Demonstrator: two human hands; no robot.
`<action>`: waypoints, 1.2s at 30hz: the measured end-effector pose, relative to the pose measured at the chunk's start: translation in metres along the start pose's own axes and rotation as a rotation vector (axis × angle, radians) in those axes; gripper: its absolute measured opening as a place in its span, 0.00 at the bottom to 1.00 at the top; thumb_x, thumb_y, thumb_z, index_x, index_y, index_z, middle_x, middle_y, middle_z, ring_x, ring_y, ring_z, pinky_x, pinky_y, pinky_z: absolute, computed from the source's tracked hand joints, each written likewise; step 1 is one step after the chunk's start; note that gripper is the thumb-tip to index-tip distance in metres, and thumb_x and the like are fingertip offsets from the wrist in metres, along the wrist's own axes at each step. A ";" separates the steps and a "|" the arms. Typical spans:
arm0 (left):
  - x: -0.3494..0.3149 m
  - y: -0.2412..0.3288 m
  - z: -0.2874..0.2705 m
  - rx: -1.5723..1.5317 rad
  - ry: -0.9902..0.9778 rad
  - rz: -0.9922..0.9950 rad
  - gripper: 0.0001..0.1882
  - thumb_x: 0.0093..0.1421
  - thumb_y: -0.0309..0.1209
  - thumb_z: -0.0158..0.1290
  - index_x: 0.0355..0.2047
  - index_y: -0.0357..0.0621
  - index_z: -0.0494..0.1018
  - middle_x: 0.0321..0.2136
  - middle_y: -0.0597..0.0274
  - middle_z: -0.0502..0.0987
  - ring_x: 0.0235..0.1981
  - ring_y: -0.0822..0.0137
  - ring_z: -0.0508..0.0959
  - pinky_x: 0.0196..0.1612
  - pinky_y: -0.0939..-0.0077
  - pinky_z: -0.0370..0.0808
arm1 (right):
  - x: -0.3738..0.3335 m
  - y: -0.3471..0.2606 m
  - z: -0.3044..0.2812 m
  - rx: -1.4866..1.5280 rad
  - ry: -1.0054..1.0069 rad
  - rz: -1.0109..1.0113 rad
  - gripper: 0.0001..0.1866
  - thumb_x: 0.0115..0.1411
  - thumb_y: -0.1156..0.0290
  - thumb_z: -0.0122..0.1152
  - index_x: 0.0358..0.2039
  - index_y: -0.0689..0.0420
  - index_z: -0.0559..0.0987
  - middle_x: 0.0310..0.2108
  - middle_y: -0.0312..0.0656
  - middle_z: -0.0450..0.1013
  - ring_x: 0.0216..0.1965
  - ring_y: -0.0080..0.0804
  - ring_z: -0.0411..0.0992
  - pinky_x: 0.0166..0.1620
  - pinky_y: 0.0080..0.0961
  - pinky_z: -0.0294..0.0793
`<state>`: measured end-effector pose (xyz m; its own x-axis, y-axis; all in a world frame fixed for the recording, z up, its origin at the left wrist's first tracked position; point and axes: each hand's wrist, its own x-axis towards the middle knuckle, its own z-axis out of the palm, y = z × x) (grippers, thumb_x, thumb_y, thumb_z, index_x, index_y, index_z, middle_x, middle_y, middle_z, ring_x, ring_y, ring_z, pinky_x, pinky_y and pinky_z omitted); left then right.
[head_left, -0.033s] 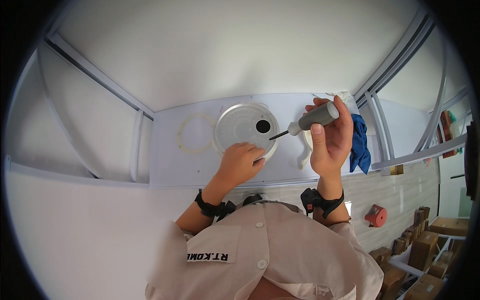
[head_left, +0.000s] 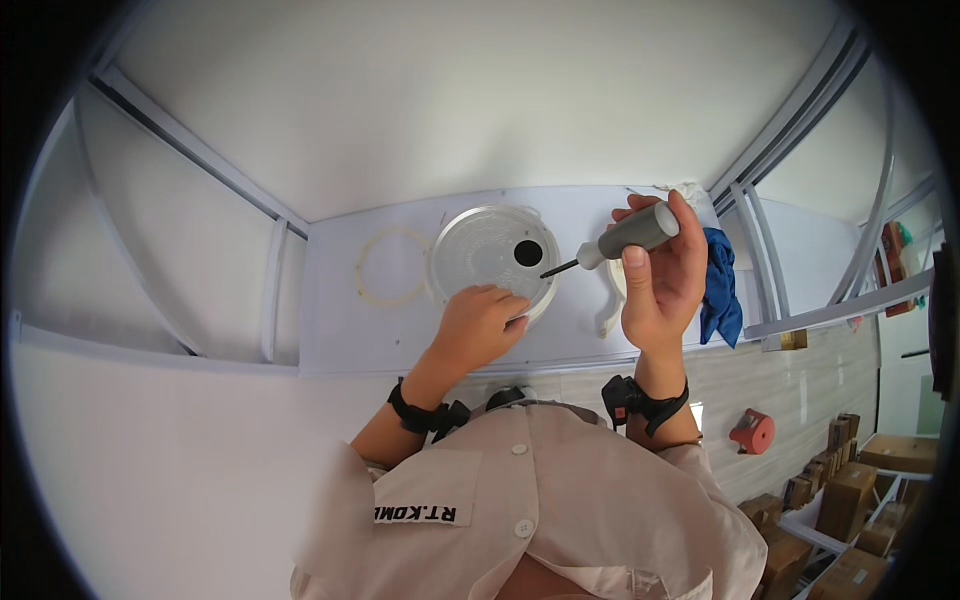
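A round, grey, lid-like part (head_left: 475, 245) with a pale rim and a black circular spot (head_left: 528, 254) lies on the white table. My left hand (head_left: 480, 322) is closed over its near edge, fingers bent together on the rim; the fingertips are partly hidden. In my right hand (head_left: 665, 275) is a screwdriver (head_left: 635, 232) with a thick grey handle and a dark shaft. The thumb and fingers wrap its handle, and the shaft slants down to the left. Its tip appears over the right side of the round part; whether it touches, I cannot tell.
A thin cream ring (head_left: 362, 265) lies left of the round part. Right of it, a white curved piece (head_left: 612, 305) is partly hidden by my right hand. A blue cloth (head_left: 720, 290) sits at the table's right end. A red stool (head_left: 753, 432) and cardboard boxes (head_left: 848, 500) stand on the right.
The round part has shifted very slightly to the right. Both hands and the screwdriver look almost unmoved.
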<state>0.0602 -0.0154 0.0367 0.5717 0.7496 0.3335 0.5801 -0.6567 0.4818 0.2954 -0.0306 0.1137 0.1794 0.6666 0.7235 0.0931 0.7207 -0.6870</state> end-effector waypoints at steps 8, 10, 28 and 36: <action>-0.023 -0.038 -0.034 -0.084 -0.038 -0.020 0.09 0.60 0.26 0.63 0.40 0.45 0.88 0.29 0.59 0.80 0.36 0.54 0.80 0.45 0.57 0.77 | 0.000 0.001 0.011 0.037 -0.088 -0.017 0.31 0.72 0.78 0.63 0.73 0.66 0.67 0.59 0.57 0.75 0.58 0.44 0.78 0.62 0.41 0.78; -0.029 -0.048 -0.042 -0.019 -0.011 -0.051 0.09 0.59 0.26 0.63 0.40 0.45 0.88 0.28 0.59 0.80 0.36 0.54 0.80 0.45 0.58 0.77 | -0.001 0.005 0.015 0.057 -0.154 -0.059 0.31 0.71 0.78 0.64 0.72 0.66 0.68 0.58 0.58 0.76 0.57 0.44 0.79 0.61 0.41 0.79; -0.032 -0.037 -0.005 -0.056 0.255 -0.094 0.08 0.54 0.33 0.74 0.34 0.48 0.89 0.23 0.63 0.76 0.28 0.59 0.77 0.35 0.63 0.74 | -0.015 0.019 0.048 -0.065 -0.357 -0.094 0.34 0.68 0.80 0.69 0.73 0.61 0.68 0.58 0.58 0.75 0.57 0.48 0.79 0.58 0.44 0.82; -0.031 -0.037 -0.004 -0.088 0.272 -0.113 0.08 0.55 0.34 0.74 0.32 0.48 0.88 0.22 0.64 0.76 0.26 0.60 0.77 0.32 0.63 0.74 | -0.010 0.016 0.057 -0.213 -0.210 -0.310 0.32 0.52 0.71 0.85 0.58 0.57 0.84 0.46 0.45 0.76 0.40 0.36 0.76 0.40 0.29 0.78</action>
<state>0.0184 -0.0136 0.0118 0.3235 0.8195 0.4730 0.5721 -0.5675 0.5922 0.2393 -0.0144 0.0996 -0.0899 0.4646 0.8810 0.3158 0.8522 -0.4172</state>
